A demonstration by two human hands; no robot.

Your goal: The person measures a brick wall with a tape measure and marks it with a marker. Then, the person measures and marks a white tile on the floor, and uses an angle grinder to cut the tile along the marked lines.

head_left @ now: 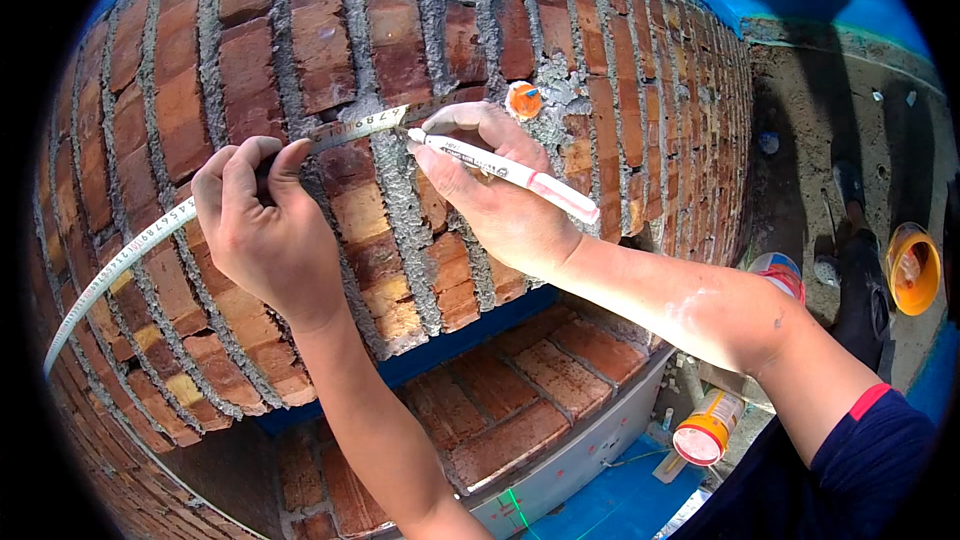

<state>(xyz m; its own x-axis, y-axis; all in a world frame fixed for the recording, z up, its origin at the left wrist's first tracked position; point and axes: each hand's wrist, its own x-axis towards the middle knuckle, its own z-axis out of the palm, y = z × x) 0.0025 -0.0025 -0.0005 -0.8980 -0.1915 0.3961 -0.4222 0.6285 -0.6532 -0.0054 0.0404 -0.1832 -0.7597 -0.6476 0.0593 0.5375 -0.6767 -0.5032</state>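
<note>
A pale tape measure [110, 270] curves in from the lower left and runs along the brick wall [320, 50]. My left hand [262, 225] pinches its blade between thumb and fingers, close to the bricks. Further right, my right hand [505, 205] grips a white marker pen [515, 174] that has a red band. The pen's tip end is beside the blade, over a grey mortar joint [400, 200]. Whether the tip touches the wall I cannot tell. Just above the right hand, a round orange piece [523, 100] sits in rough mortar.
Below the wall's lower edge lies a brick ledge [520, 370] with a pale front face. An orange-and-white tub [716, 410] stands at the lower right, near a blue sheet [625, 495]. An orange bucket [930, 280] rests on the dirty ground at the far right, beside a dark-clothed leg [862, 285].
</note>
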